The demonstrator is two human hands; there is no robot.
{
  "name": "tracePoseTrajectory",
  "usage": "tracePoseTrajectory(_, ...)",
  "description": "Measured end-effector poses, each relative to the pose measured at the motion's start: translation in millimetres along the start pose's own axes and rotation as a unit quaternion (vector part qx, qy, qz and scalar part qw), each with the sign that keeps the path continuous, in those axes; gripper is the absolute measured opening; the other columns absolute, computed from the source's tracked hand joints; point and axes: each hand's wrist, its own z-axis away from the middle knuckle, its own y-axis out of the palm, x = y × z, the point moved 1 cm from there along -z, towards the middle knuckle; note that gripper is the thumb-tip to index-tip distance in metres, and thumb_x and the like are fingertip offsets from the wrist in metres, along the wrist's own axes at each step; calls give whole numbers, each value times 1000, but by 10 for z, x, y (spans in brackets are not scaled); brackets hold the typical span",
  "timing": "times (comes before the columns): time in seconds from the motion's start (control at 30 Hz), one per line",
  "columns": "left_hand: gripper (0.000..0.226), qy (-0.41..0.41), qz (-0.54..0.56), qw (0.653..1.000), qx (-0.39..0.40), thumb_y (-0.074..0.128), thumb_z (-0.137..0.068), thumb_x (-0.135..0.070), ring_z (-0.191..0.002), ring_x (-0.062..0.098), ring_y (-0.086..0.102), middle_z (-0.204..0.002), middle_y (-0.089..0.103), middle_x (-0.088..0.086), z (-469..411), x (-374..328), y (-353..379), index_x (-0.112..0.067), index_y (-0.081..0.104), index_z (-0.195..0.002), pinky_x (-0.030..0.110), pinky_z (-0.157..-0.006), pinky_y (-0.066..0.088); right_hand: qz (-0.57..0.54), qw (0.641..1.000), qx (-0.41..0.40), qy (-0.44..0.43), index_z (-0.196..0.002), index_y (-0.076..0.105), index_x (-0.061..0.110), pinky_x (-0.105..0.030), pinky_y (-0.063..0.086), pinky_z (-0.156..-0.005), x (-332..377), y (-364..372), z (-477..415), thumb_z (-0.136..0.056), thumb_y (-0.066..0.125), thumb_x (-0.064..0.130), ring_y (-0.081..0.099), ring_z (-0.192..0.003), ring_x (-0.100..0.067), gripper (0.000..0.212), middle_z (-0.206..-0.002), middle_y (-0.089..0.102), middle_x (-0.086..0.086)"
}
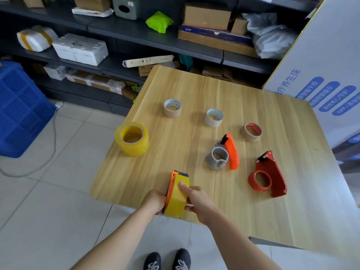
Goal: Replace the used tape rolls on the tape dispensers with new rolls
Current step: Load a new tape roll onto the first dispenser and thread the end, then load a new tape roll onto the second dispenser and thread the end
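Note:
Both hands hold an orange tape dispenser (171,184) with a yellow tape roll (176,201) on it, above the wooden table's (194,90) near edge. My left hand (154,200) grips its left side; my right hand (196,201) clasps the roll, thumb on top. A full yellow roll (132,139) stands at the table's left. An orange-and-grey dispenser (224,154) and a red dispenser (267,176) lie on the table with bare hubs. Three nearly bare cardboard cores stand farther back: one (172,108), a second (214,117) and a red-lined one (251,131).
Dark shelves (155,38) with boxes and parcels run behind the table. A blue plastic crate (17,110) stands on the tiled floor at the left, with a grey cable (52,145) beside it. A white printed board (327,75) leans at the right.

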Motion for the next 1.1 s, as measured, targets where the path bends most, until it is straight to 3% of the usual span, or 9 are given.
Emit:
tracePoseTrajectory(0.13, 15, -2, -8, 1000, 3, 63, -84, -20, -57, 20, 64, -67, 68, 9, -104, 20, -9, -9, 67, -74, 21, -44, 50, -12, 1000, 10, -6, -106, 65, 12, -28, 57, -71, -22, 31, -50, -95, 61, 38, 70, -86, -18, 28, -98, 73, -5)
tracePoseTrajectory(0.2, 19, -3, -17, 1000, 2, 67, -78, -24, -67, 26, 72, -76, 73, 12, -157, 36, -41, -6, 72, -80, 34, -58, 60, -12, 1000, 18, -4, -112, 64, 11, -25, 56, -65, -37, 58, -55, -96, 60, 37, 70, -87, -19, 31, -103, 73, -7)
tracePoseTrajectory(0.33, 20, 3, -84, 996, -7, 65, -80, -30, -71, 26, 71, -81, 73, 11, -189, 89, -98, -11, 70, -80, 31, -61, 60, 4, 1000, 23, -9, -117, 62, 11, -20, 54, -60, -102, 105, -49, -97, 58, 38, 70, -89, -18, 34, -109, 73, -8)
tracePoseTrajectory(0.5, 35, 67, 30, 996, -49, 54, -92, -44, -85, 26, 65, -88, 71, 8, -67, -41, -182, -13, 67, -83, 39, -86, 53, 7, 999, 29, -11, -115, 65, 12, -22, 55, -64, -98, 89, -63, -95, 61, 39, 71, -91, -19, 34, -107, 74, -7)
tracePoseTrajectory(0.63, 77, 89, 70, 989, 97, 63, -60, -80, -99, 25, 68, -97, 75, 5, 136, -95, -316, -16, 73, -102, 42, -94, 51, 23, 1000, 20, 2, -107, 70, 11, -33, 59, -79, -81, 55, -64, -88, 68, 41, 71, -90, -22, 36, -102, 76, -10)
tracePoseTrajectory(0.7, 71, 99, 57, 986, 124, 77, -53, -67, -105, 25, 67, -101, 75, 2, 163, -61, -374, -21, 72, -107, 46, -99, 48, 32, 999, 18, 16, -105, 70, 10, -29, 57, -70, -30, 14, -54, -87, 69, 40, 69, -79, -18, 35, -94, 76, -8)
tracePoseTrajectory(0.83, 21, 109, 44, 984, 130, 78, -78, -24, -89, 26, 70, -91, 76, 7, 219, -112, -390, -16, 73, -97, 49, -94, 52, 41, 998, 8, 39, -101, 68, 10, -29, 56, -65, 72, -25, -56, -90, 65, 32, 70, -75, -19, 24, -91, 75, -9)
tracePoseTrajectory(0.97, 14, 104, 25, 984, 142, 75, -81, -22, -91, 22, 69, -87, 77, 1, 209, -132, -412, -18, 72, -95, 48, -100, 48, 88, 996, -1, 21, -103, 66, 7, -29, 60, -67, 86, -20, -83, -90, 68, 32, 69, -76, -22, 28, -107, 73, -16)
tracePoseTrajectory(1.1, 24, 98, -18, 985, 144, 76, -79, -29, -99, 26, 68, -94, 77, 3, 240, -172, -423, -15, 72, -99, 47, -102, 46, 128, 992, 2, 20, -99, 65, 9, -25, 58, -62, 106, -22, -57, -92, 66, 36, 67, -71, -18, 28, -96, 71, -10)
